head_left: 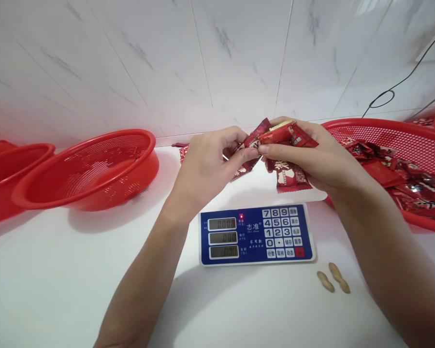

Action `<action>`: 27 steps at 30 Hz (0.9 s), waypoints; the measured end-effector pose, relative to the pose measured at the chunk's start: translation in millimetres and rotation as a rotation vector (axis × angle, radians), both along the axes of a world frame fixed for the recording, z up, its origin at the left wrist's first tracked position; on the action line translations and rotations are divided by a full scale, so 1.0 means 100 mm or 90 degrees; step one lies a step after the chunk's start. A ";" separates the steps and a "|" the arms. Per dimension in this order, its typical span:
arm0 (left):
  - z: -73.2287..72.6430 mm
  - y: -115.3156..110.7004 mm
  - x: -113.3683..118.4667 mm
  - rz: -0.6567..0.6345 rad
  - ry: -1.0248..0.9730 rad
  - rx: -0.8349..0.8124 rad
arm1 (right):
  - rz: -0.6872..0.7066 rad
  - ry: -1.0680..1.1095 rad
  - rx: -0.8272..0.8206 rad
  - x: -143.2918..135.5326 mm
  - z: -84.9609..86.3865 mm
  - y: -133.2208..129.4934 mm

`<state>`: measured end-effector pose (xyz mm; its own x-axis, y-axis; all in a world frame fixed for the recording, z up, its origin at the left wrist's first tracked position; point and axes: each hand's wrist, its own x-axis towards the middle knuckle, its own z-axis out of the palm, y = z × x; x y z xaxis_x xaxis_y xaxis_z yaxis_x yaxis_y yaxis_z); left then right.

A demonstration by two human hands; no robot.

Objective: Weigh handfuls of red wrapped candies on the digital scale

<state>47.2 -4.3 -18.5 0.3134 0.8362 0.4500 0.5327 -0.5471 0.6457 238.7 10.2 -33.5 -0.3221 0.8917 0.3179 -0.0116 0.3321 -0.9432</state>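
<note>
Both hands meet above a digital weighing scale (257,235) with a blue keypad and small displays. Red snack packets (292,178) with white lettering are bunched in my right hand (321,154), its thumb laid across them. My left hand (217,157) pinches a dark red packet (258,133) at the near side of the bunch, thumb tip close to the right thumb. How many packets there are is hidden by the fingers. Part of another red packet (183,152) shows behind my left hand.
On the right stands a red perforated basket (395,126) holding many red packets (387,174). Two more red baskets (90,145) stand at the left. Two unshelled peanuts (339,278) lie near the scale's right corner. A black cable (391,92) hangs by the tiled wall.
</note>
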 end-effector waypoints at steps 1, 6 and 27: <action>0.00 0.00 0.00 0.004 0.003 -0.001 | -0.006 -0.009 -0.002 0.00 0.01 0.00; 0.00 -0.02 0.02 0.025 0.009 -0.007 | -0.018 -0.031 -0.017 0.00 0.03 -0.02; -0.17 0.29 -0.21 0.026 0.267 -0.099 | -0.102 0.048 -0.104 0.08 -0.07 0.17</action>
